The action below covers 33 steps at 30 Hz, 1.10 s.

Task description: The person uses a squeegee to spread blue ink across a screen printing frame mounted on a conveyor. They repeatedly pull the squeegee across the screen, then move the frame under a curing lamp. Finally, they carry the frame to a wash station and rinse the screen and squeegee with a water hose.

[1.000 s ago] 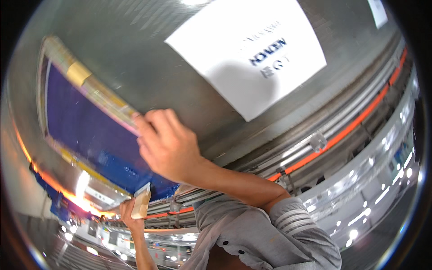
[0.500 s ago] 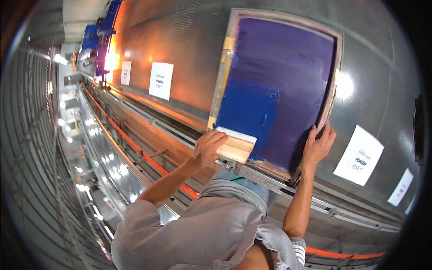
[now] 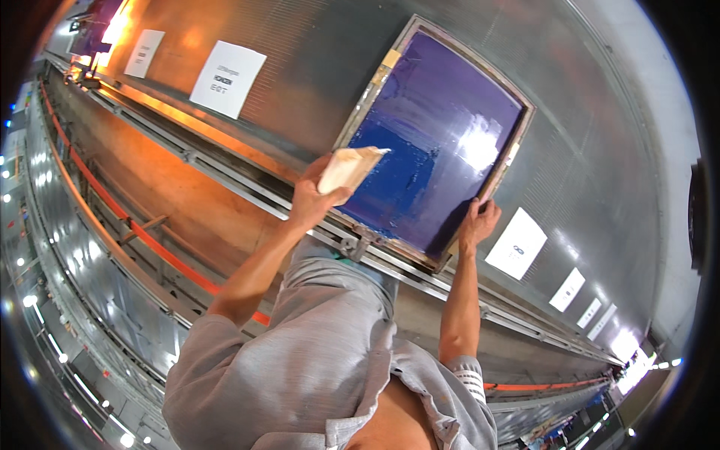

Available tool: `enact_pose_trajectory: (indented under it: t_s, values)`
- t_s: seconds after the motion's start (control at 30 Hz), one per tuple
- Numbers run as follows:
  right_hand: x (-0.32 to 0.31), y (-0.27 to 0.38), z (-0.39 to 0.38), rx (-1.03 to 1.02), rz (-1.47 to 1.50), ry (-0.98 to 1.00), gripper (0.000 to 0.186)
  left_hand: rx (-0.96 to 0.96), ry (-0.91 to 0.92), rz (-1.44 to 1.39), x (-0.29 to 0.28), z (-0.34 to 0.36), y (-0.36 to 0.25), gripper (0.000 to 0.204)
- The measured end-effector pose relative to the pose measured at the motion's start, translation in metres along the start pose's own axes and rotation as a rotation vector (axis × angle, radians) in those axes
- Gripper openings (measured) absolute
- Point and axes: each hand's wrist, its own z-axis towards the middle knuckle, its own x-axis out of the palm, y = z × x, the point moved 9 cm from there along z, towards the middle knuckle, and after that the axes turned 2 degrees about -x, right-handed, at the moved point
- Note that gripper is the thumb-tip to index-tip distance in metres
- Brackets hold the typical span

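A printing screen point(image 3: 450, 97) with dark blue mesh in a wooden frame lies on a long metal table. Wet blue ink is spread over its near left part. My left hand point(image 3: 311, 199) is shut on a pale wooden squeegee point(image 3: 349, 166), whose blade rests on the screen's left side. My right hand point(image 3: 478, 221) grips the near right edge of the frame. Both arms reach out from my grey shirt point(image 3: 315, 360).
White paper sheets lie on the table to the left point(image 3: 227, 79) and right point(image 3: 515, 253) of the screen. A metal rail point(image 3: 225, 176) runs along the table's near edge, with a red-orange pipe point(image 3: 112, 202) below it. Bright lamps glare at far left.
The view has swung round a great deal. My left hand has brought the squeegee up from the frame's near edge onto the mesh. My right hand still holds the frame.
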Motion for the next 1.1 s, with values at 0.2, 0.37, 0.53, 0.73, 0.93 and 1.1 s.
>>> enact_pose_trajectory:
  t_s: [0.2,0.37,0.53,0.73,0.93,1.1]
  values:
    - [-0.044,0.015,0.005,-0.004,0.167,-0.054,0.036,-0.101,0.049,-0.132,-0.006,0.012,0.033,0.068]
    - [-0.137,-0.007,0.003,-0.182,0.202,-0.186,0.035,-0.304,0.135,-0.431,0.049,0.001,0.073,0.048]
    - [-0.235,-0.134,-0.027,-0.102,-0.032,-0.361,0.039,-0.34,0.24,-0.486,0.172,-0.035,0.066,0.049]
    - [-0.354,-0.333,-0.125,0.517,0.488,-0.53,0.049,-0.193,0.692,-0.32,0.36,-0.146,0.025,0.053]
    - [-0.4,-0.478,-0.315,0.933,0.899,-0.88,0.066,0.071,1.233,-0.031,0.497,-0.282,0.049,0.098]
    - [-0.414,-0.444,-0.447,1.044,0.845,-0.928,0.067,0.121,1.5,0.032,0.54,-0.371,0.098,0.113]
